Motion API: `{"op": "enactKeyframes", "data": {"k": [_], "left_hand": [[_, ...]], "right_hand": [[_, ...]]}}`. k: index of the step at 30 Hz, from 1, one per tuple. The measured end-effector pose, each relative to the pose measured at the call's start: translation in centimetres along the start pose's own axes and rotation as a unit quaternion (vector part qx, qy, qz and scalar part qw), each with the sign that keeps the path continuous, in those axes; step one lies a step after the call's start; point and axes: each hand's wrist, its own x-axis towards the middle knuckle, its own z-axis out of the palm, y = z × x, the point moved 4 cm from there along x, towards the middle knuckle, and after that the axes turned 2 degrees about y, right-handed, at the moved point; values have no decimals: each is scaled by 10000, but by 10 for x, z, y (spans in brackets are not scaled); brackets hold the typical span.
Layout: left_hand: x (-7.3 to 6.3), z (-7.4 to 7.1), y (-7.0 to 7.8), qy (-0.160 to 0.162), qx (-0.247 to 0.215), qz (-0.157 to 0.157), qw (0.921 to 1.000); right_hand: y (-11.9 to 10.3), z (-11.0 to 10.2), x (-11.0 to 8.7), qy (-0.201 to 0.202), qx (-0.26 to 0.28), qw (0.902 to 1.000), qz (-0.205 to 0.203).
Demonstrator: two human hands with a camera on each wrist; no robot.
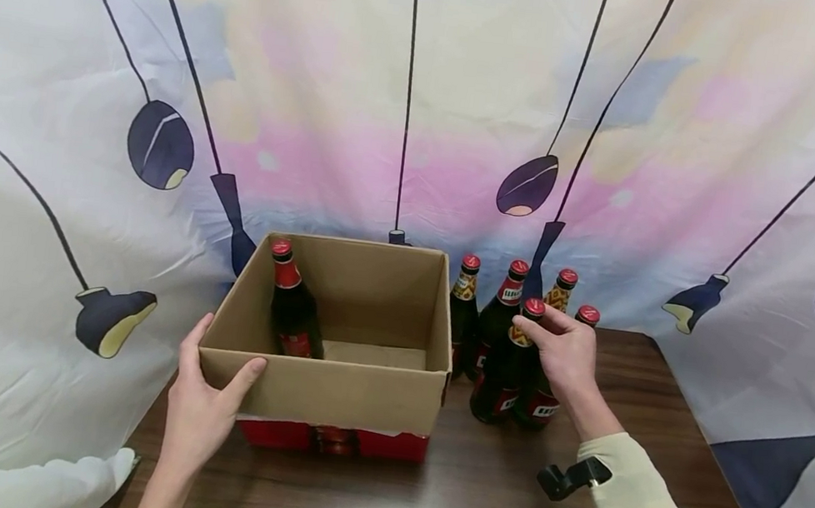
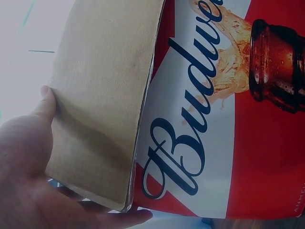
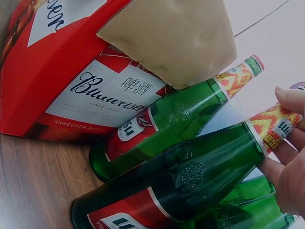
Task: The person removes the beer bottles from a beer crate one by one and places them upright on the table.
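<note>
An open cardboard beer box [image 1: 361,395], red below its folded-out brown flap, stands left of the table's middle. One dark beer bottle [image 1: 293,308] with a red neck label is upright in its left part. My left hand [image 1: 205,407] holds the box's front left corner, thumb on the flap and fingers around the side. To the right of the box my right hand [image 1: 568,352] pinches the patterned neck of a green beer bottle [image 3: 190,167]. That bottle is at the front of a close group of several capped bottles, some partly hidden behind it.
A brown wooden table [image 1: 500,499] carries everything. Behind it hangs a pale curtain [image 1: 323,68] printed with lamps. Another green bottle [image 3: 183,112] stands between the held bottle and the box. White cloth [image 1: 50,477] lies at the left edge.
</note>
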Motion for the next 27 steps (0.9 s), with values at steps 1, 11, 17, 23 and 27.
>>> {"op": "enactKeyframes", "data": {"k": [1,11,17,23,27], "left_hand": [[0,1,0,-11,5,-3,10000],[0,0,0,19,-24,2,10000],[-1,-3,-1,-26,31,-49,10000],[1,-1,-1,-88,-20,-54,9999],[1,0,0,-133,-56,-48,9999]], "right_hand": [[1,0,0,12,17,10000,9],[2,1,3,34,-39,10000,-69],[5,4,2,49,3,9999,-163],[-7,1,0,68,37,9991,-419],[-34,-1,-8,235,203,9949,-958]]}}
